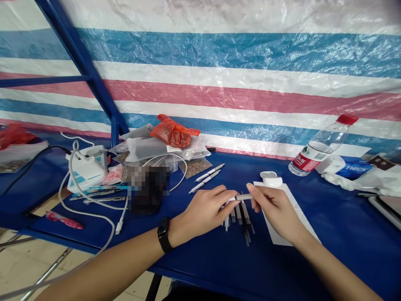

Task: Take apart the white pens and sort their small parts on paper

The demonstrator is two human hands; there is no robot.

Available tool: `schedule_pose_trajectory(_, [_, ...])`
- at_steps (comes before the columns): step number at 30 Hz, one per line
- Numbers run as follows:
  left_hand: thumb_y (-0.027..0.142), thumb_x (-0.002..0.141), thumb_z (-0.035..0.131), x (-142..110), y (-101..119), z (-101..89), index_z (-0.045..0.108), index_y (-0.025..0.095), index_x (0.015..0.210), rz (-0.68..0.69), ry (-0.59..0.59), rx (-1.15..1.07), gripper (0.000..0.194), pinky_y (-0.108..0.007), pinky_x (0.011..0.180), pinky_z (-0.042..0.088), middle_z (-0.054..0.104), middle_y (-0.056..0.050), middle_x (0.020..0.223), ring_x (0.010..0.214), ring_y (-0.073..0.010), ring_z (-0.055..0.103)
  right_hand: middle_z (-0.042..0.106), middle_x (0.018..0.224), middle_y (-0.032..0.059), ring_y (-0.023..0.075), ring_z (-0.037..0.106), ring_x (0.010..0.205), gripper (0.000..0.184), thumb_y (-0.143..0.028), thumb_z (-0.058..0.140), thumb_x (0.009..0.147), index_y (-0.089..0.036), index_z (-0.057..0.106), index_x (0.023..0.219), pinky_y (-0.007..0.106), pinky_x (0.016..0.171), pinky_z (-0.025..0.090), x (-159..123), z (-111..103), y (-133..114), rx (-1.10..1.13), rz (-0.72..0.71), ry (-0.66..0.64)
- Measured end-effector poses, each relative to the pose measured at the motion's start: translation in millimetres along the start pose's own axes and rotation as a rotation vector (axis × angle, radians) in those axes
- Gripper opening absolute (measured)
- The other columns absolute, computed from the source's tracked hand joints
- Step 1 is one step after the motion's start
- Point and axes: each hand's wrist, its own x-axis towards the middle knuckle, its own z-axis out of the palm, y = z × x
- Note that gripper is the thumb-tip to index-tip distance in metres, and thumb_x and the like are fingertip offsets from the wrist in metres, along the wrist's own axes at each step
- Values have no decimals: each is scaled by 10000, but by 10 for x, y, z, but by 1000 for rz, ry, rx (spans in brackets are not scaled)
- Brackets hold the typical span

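A white and grey pen (pixel 243 197) with a dark ring is held level between my two hands. My left hand (pixel 209 207), with a black watch on the wrist, pinches its left end. The fingers of my right hand (pixel 275 207) close on its right end. Below the hands lie several pen parts and thin dark refills (pixel 246 230), partly hidden by my fingers. Two white pens (pixel 206 179) rest side by side beyond my left hand. Under my right forearm is a white sheet of paper (pixel 293 209), with an open white earbud case (pixel 271 179) at its far edge.
A water bottle (pixel 319 150) with a red cap and a tissue pack (pixel 354 167) stand at the right. To the left are a white cable (pixel 109 221), a pink pen (pixel 64 219), a pixelated dark object (pixel 147 192), plastic bags and an orange bag (pixel 172 131).
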Motion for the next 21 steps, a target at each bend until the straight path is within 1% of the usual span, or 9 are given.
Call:
schedule_pose_trajectory(2, [346, 1085, 420, 5, 5, -8, 708, 189, 1086, -20, 6, -5, 328, -233, 554, 405, 689, -25, 832, 652, -123, 624, 593, 656, 15, 170, 550, 606, 526, -692, 565, 923, -214, 640, 717, 295, 584, 449, 11, -21, -11, 45, -19, -24])
schedule_pose_trajectory(4, [344, 1085, 423, 7, 2, -19, 707, 183, 1075, -24, 15, -4, 327, -231, 552, 402, 685, -22, 819, 655, -123, 627, 635, 750, 21, 184, 588, 669, 469, -688, 628, 886, -222, 676, 851, 297, 614, 470, 19, -33, -24, 54, -55, -50])
schedule_pose_trajectory(6, [345, 1086, 421, 2, -5, -26, 707, 186, 1074, -9, 7, 7, 327, -230, 555, 408, 687, -20, 821, 669, -124, 637, 579, 641, 7, 166, 532, 578, 524, -710, 595, 894, -219, 624, 716, 291, 550, 417, 17, -25, -26, -1, -59, -52])
schedule_pose_trajectory(8, [348, 1089, 410, -4, -7, -23, 706, 190, 1078, 13, -12, 20, 336, -231, 550, 411, 692, -24, 837, 672, -124, 643, 452, 487, -10, 141, 428, 469, 650, -737, 492, 934, -221, 494, 538, 295, 491, 342, 9, -11, -19, -53, -6, -45])
schedule_pose_trajectory(10, [353, 1092, 399, -6, -5, -16, 707, 194, 1092, 27, -15, 25, 347, -234, 540, 406, 694, -26, 846, 660, -123, 638, 436, 462, -7, 141, 418, 456, 686, -739, 447, 951, -221, 472, 502, 296, 483, 334, 5, -14, -15, -51, 38, -54])
schedule_pose_trajectory(13, [346, 1093, 404, 5, -8, -9, 705, 198, 1095, 19, 15, 16, 336, -235, 558, 414, 703, -20, 848, 668, -124, 639, 617, 675, 19, 182, 572, 629, 519, -695, 566, 919, -217, 654, 736, 293, 580, 438, 13, -46, -37, 14, -15, -103])
schedule_pose_trajectory(15, [332, 1090, 417, 13, -18, -10, 701, 193, 1079, 28, 27, 25, 317, -236, 575, 426, 702, -13, 834, 684, -126, 647, 645, 755, 22, 192, 599, 694, 463, -677, 616, 898, -223, 670, 827, 296, 627, 460, 16, -50, -57, 16, -64, -115])
schedule_pose_trajectory(18, [317, 1094, 401, 5, -32, -22, 694, 184, 1072, 88, 37, 96, 322, -232, 551, 429, 687, -8, 822, 664, -116, 645, 503, 568, -4, 156, 474, 534, 602, -738, 517, 918, -218, 555, 616, 295, 536, 378, 7, 3, -58, -35, -25, -76])
schedule_pose_trajectory(21, [271, 1089, 391, -21, -29, -46, 681, 169, 1099, 203, 47, 278, 308, -231, 495, 416, 638, -2, 770, 599, -109, 603, 349, 427, -28, 122, 336, 424, 726, -821, 439, 892, -233, 402, 468, 297, 481, 316, 2, 72, -24, 65, 142, -133])
